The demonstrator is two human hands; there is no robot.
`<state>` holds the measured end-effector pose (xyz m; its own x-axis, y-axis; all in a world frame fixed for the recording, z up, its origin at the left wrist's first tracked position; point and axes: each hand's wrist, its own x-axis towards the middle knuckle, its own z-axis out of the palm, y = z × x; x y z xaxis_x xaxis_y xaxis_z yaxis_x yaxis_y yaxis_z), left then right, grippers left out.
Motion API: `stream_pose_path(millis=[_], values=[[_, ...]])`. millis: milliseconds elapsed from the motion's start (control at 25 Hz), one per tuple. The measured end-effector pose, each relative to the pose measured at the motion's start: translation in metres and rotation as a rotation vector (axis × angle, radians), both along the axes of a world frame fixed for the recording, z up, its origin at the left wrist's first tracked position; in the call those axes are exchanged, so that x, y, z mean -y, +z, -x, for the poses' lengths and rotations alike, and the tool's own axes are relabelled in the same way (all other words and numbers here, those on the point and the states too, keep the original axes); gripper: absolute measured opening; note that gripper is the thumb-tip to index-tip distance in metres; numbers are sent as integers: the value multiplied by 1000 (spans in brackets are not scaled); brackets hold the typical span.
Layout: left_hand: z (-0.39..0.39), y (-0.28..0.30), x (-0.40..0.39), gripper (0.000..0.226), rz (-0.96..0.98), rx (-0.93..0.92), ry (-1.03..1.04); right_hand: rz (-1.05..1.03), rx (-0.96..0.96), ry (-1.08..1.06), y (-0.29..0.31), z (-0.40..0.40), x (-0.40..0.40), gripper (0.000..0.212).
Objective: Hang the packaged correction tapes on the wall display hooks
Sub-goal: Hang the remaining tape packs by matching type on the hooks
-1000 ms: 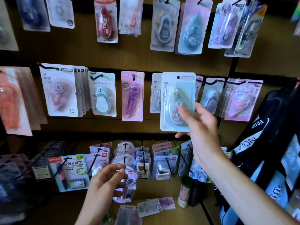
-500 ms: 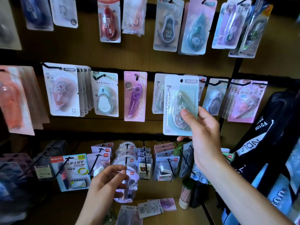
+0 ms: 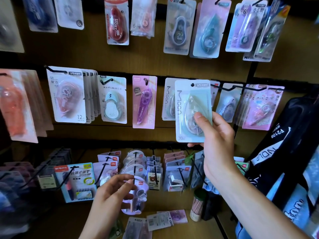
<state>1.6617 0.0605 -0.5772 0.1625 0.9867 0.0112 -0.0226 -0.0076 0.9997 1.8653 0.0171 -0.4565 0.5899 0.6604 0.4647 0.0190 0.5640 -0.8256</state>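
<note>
Landmark: the pale mint "Moon" card [image 3: 191, 107], a flat glossy rectangle with rounded corners and a small round hanging hole near its top edge.
Blister on it: a clear teardrop-shaped plastic shell is seen on the card's face, with the correction tape's round wheels dimly visible inside.
Right hand [image 3: 218, 144]: the card's lower right part is pinched, the thumb laid across the blister and the fingers curled behind the card; the card is held upright in front of the wall.
Hook by the card: a thin black wire hook [image 3: 224, 87] is seen just right of the card's top; the hole is not seen threaded on any wire.
Behind the card: a second "Moon" pack [image 3: 168, 100] of the same shape is hung on the wall, partly covered by the held one.
Left of the card: a purple pen-shaped tape pack [image 3: 144, 102] on a pink card is hung on the dark rail.
Left hand [image 3: 110, 197]: well below the card, the fingers are curled loosely in front of a clear, shiny, rounded pack [image 3: 138, 197]; whether that pack is actually gripped cannot be told.
Wall: brown, wood-grained board [image 3: 82, 52] is crossed by dark rails.
</note>
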Motion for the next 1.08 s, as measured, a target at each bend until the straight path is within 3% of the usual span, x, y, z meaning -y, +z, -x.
stream_pose_path(millis=[400,560,720,920,1080], values=[[1,-2,8,17,-130,-67,44,252,34,-53,8,-9,-46,14],[1,0,8,17,-151,-81,54,377,90,-108,26,-11,-90,22],[9,0,5,16,-140,-69,64,489,6,-101,32,-9,-111,34],[17,-13,5,14,-117,-64,38,542,22,-121,-48,4,-62,16],[13,-64,-10,13,3,-173,13,628,301,-48,-164,24,-3,8]])
